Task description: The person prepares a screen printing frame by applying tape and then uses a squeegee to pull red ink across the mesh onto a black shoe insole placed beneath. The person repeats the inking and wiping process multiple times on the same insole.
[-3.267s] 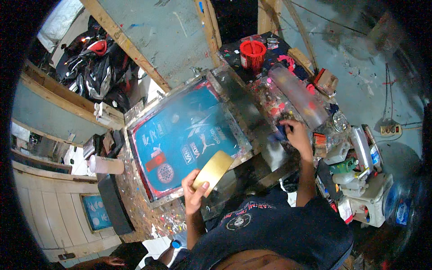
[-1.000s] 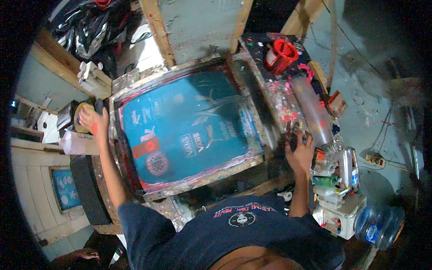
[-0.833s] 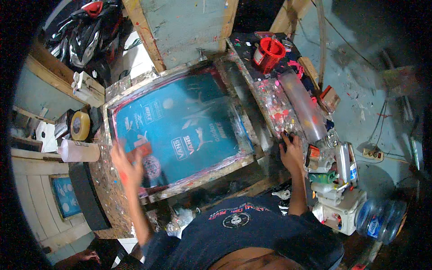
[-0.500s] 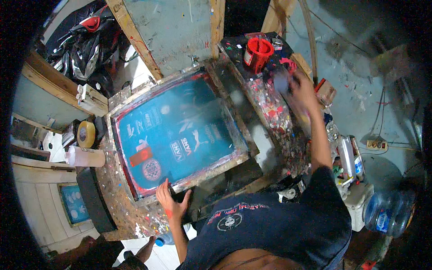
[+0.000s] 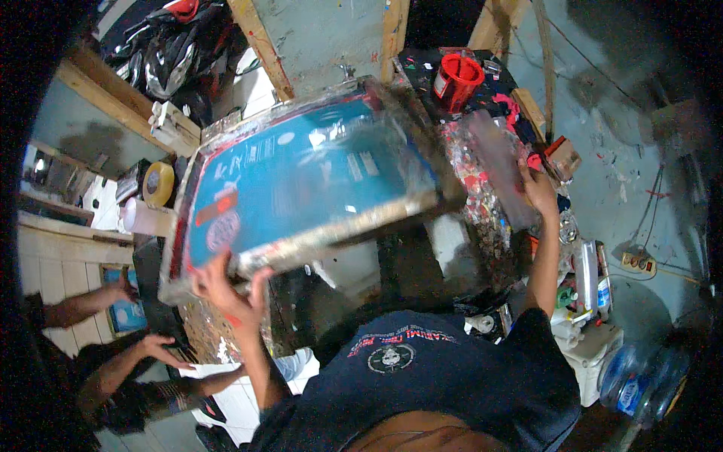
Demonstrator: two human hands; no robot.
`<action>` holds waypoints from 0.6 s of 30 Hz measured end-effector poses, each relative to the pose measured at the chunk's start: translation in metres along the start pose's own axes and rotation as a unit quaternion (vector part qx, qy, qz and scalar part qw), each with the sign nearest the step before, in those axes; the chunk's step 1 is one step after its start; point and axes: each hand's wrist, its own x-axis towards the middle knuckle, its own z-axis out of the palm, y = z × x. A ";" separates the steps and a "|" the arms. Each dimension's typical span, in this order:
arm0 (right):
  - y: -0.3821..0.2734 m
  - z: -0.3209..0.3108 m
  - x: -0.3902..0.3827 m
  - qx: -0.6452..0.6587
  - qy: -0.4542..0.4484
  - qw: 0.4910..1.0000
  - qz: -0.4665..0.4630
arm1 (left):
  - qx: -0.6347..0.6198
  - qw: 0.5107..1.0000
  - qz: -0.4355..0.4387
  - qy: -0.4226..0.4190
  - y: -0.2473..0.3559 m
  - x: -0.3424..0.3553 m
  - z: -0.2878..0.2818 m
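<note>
A screen-printing frame [image 5: 339,220] with blue mesh stands tilted over the bench, its near edge raised. My left hand [image 5: 233,290] grips its near left corner, thumb and fingers at the rim. Pale designs and a reddish patch [image 5: 216,209] show on the mesh. To the right, my right hand [image 5: 541,194] is beside a long, smeared greyish-pink strip [image 5: 497,154] above the paint-spattered bench side. Its fingertips come to the strip's edge, but whether they grip it cannot be made out. Dark and pale surfaces show beneath the raised frame.
A red ink tub [image 5: 458,81] stands at the far right of the bench. On the left are a tape roll [image 5: 159,184] and a pale plastic container [image 5: 147,217]. Another person's hands [image 5: 162,350] are at the lower left. A large water bottle [image 5: 640,384] is at right.
My left hand has raised the frame's near edge. My right hand has moved back toward me along the bench side. Another person's arms have come into view at left; the whole view has shifted.
</note>
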 end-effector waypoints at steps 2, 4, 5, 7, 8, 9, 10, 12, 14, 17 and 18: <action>-0.079 -0.029 -0.038 0.165 -0.094 0.982 0.008 | 0.016 0.997 -0.002 0.081 0.007 0.036 -0.010; -0.123 -0.052 -0.064 0.279 -0.125 0.952 0.003 | 0.023 0.986 0.004 0.166 0.007 0.073 -0.009; -0.139 -0.053 -0.072 0.256 -0.089 0.962 -0.042 | 0.034 0.981 0.001 0.190 0.010 0.090 -0.009; -0.172 -0.048 -0.086 0.208 -0.013 0.968 -0.137 | -0.003 0.974 -0.012 0.226 0.012 0.112 0.000; -0.211 -0.046 -0.103 0.183 0.032 0.962 -0.203 | -0.016 0.970 -0.004 0.241 0.011 0.121 0.004; -0.235 -0.039 -0.111 0.217 0.031 0.938 -0.270 | -0.031 0.966 0.007 0.256 0.011 0.129 0.009; -0.261 -0.033 -0.113 0.128 0.102 0.895 -0.416 | -0.022 0.965 0.012 0.262 0.011 0.131 0.009; -0.313 -0.022 -0.117 0.090 0.135 0.830 -0.534 | 0.005 0.961 0.004 0.275 0.017 0.133 0.012; -0.340 -0.005 -0.111 -0.026 0.170 0.791 -0.587 | 0.044 0.953 0.000 0.298 0.026 0.132 0.014; -0.341 -0.001 -0.099 -0.107 0.197 0.770 -0.597 | -0.044 0.874 0.007 0.483 0.061 0.111 0.043; -0.339 0.000 -0.094 -0.113 0.203 0.768 -0.596 | -0.093 0.898 0.083 0.423 0.076 0.092 0.067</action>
